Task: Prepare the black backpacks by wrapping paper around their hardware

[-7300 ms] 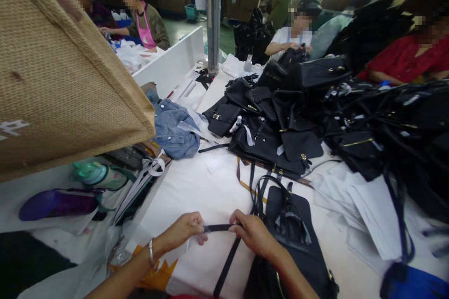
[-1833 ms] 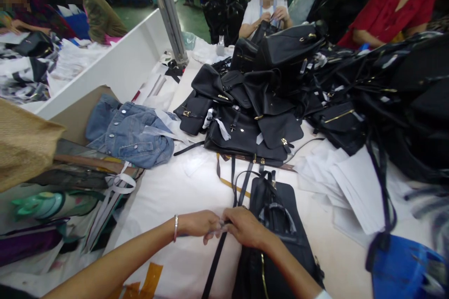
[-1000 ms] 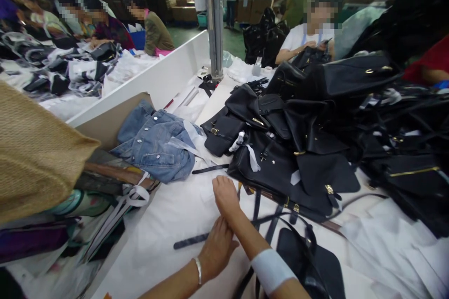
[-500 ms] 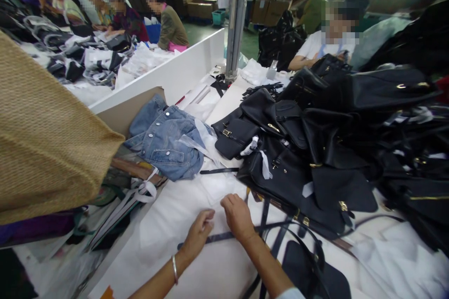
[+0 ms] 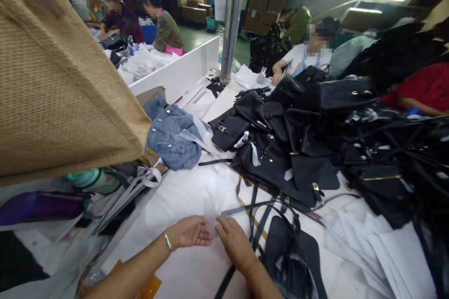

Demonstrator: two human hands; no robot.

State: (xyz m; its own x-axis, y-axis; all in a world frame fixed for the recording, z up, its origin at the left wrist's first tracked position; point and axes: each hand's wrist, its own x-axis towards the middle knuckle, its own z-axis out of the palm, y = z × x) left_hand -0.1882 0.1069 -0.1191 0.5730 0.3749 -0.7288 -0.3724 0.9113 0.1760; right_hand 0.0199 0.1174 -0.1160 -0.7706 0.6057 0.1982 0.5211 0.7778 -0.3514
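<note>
My left hand [image 5: 192,232], with a bracelet at the wrist, is turned partly palm up with its fingers stretched toward my right hand. My right hand [image 5: 234,239] has its fingers curled and pinches the lower end of a thin, translucent white strip [image 5: 214,198]. That strip rises between the two hands, close to my left fingertips; whether they touch it I cannot tell. A black strap [image 5: 240,208] runs behind my right fingers to a black bag [image 5: 304,243] lying to the right. Under both hands spreads a white table surface [image 5: 185,196].
A pile of black bags [image 5: 273,168] covers the right side, with white sheets [image 5: 372,238] in front. A denim garment [image 5: 175,135] lies ahead left. Burlap cloth [image 5: 77,88] hangs at the left. Behind a metal post [image 5: 231,23], people sit working.
The translucent strip now shows between my hands, where none was visible before. My left hand has turned palm up and its fingers have straightened. The view has shifted right.
</note>
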